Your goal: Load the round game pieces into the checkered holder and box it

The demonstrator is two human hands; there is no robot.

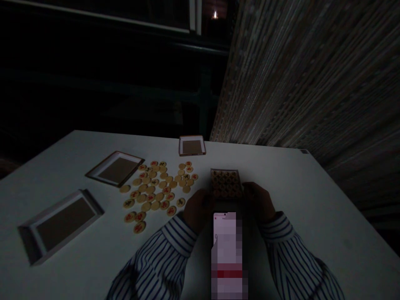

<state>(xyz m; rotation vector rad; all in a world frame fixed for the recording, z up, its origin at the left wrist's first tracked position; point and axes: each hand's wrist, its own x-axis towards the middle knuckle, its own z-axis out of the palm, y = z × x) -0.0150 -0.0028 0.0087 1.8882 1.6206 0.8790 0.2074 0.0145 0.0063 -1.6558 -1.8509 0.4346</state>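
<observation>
Phone (pixel 223 243) sits bottom centre, probably for easy reading. Just past it, left hand (pixel 198 210) and right hand (pixel 261 202) flank a box (pixel 224 169) of round pieces (pixel 226 183) right of centre, likely steadying it; too dark to tell if they're pinching. Loose pieces (pixel 155 205) sprawl centre-left; farthest back, a shallow tray (pixel 192 147), probably parked out of the way.

Dimly lit table (pixel 331 225), string curtain (pixel 300 83)

I was working into a dim indoor room, a home or perhaps a lounge; from afar I could not tell which. A string curtain (pixel 290 71) hung beyond a white bench (pixel 315 200), round game pieces (pixel 150 197) lay spread on its top, and a small light (pixel 215 15) glowed behind.
</observation>
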